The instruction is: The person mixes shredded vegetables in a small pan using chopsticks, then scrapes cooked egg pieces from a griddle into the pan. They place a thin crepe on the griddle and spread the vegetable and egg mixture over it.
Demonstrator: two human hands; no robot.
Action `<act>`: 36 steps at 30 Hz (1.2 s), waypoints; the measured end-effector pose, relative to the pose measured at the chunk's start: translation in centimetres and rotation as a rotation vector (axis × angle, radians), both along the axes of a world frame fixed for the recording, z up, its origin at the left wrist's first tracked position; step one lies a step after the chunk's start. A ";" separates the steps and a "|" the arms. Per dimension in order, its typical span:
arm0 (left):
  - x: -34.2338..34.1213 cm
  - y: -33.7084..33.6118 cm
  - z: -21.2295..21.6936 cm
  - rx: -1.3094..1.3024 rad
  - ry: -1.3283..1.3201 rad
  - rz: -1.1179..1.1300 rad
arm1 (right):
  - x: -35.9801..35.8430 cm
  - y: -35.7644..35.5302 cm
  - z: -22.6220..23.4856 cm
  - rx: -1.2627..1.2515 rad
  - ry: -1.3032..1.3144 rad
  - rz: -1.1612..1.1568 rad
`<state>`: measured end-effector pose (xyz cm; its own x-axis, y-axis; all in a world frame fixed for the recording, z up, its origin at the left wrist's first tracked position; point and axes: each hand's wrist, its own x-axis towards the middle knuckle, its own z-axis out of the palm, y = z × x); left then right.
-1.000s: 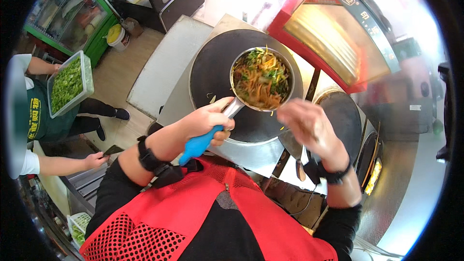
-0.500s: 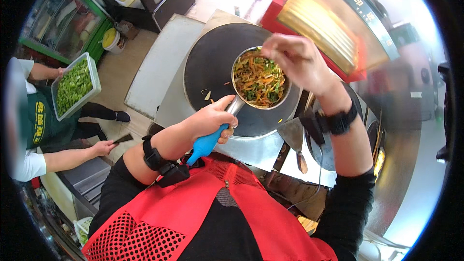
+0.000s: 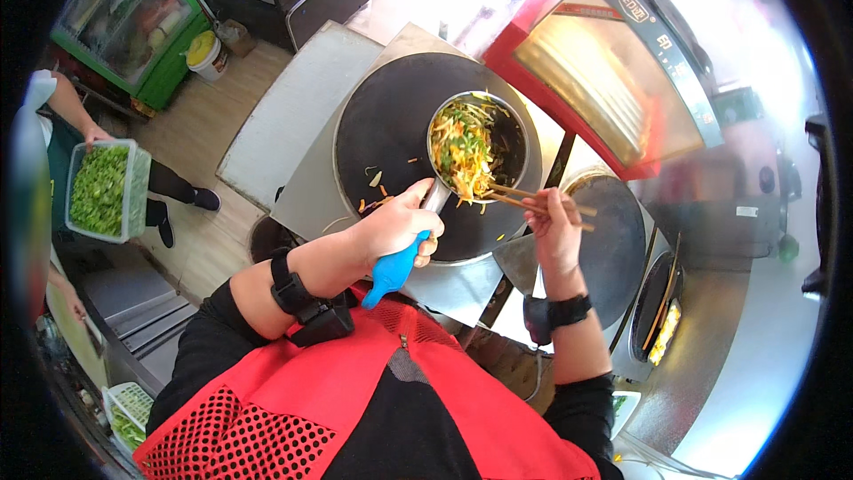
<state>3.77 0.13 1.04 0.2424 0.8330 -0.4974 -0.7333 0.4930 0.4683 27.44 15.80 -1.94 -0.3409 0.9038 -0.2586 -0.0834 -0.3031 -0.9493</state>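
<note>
My left hand (image 3: 402, 229) is closed round the handle of a small metal saucepan (image 3: 510, 148), below which a blue sleeve (image 3: 394, 270) covers the grip. Shredded vegetables (image 3: 460, 144), orange, green and pale, are heaped at the pan's left side, some hanging at the near rim. My right hand (image 3: 554, 229), right of the pan and nearer to me, grips a pair of wooden chopsticks (image 3: 517, 199); their tips touch the vegetables at that rim. Under the pan is a round black griddle (image 3: 378, 111) with scattered shreds on it.
A red-framed glass warmer (image 3: 586, 71) stands beyond the griddle. A second round hotplate (image 3: 613, 231) and a smaller pan (image 3: 653, 298) lie to the right. At left, a co-worker's hand (image 3: 96, 133) holds a tub of chopped greens (image 3: 99, 191). A pale side board (image 3: 298, 111) adjoins the griddle.
My right hand has come down from above the pan to its near right side, where the chopsticks now show. The vegetables have bunched to the left. The co-worker's tub is lower and further left.
</note>
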 end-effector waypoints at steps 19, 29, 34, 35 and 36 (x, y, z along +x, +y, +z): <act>-2.7 0.9 -0.1 0.063 -0.020 -0.074 | -6.0 -0.7 7.1 1.187 -0.445 0.528; -5.1 -0.8 0.0 0.079 -0.143 -0.099 | -4.2 -1.2 12.0 1.322 -0.538 0.937; -5.0 0.6 -0.5 0.084 -0.135 -0.101 | -5.8 1.6 11.2 1.250 -0.632 0.792; -5.5 -0.4 -0.4 0.058 -0.090 -0.120 | -4.4 0.9 11.8 1.288 -0.575 0.839; -5.5 -1.1 -0.1 0.049 -0.129 -0.105 | -4.6 -0.5 13.1 1.302 -0.568 0.925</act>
